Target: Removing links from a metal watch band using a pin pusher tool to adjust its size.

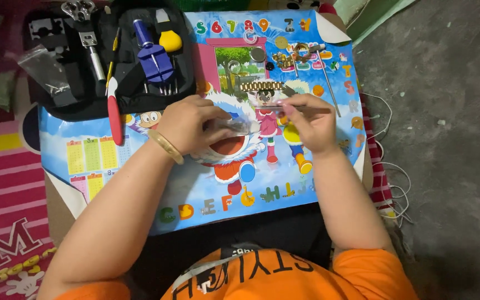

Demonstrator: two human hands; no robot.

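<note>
Setting: grey concrete floor (451,139) lay on the person's right, a pink striped rug (6,189) on their left, and a low surface between them was covered by a colourful cartoon mat (206,194) printed with letters and figures.
Left hand: the left hand (190,125), with a gold bangle (165,146) at the wrist, rested on the middle of the mat; its grip was closed around a small silvery, blurred piece (234,126), probably a watch part, though I could not tell exactly what.
Right hand: the right hand (309,125) sat just beside the left; its grip pinched a thin metal tool (301,109) that lay level and pointed toward the left hand.
Watch band: a gold link band (262,86) lay flat on the mat just above both hands, apart from them.
Small parts: a round metal case back (258,54), a loose ring (234,66) and a cluster of gold pieces (293,55) sat near the far edge of the mat.
Tool case: an open black case (93,100) at the far left held a blue tool (152,55), a yellow-handled tool (170,40) and a metal-handled tool (93,50).
Red tool: a red-handled tool (114,114) lay over the case's near edge.
White cable: it (393,166) trailed on the floor beside the mat.
</note>
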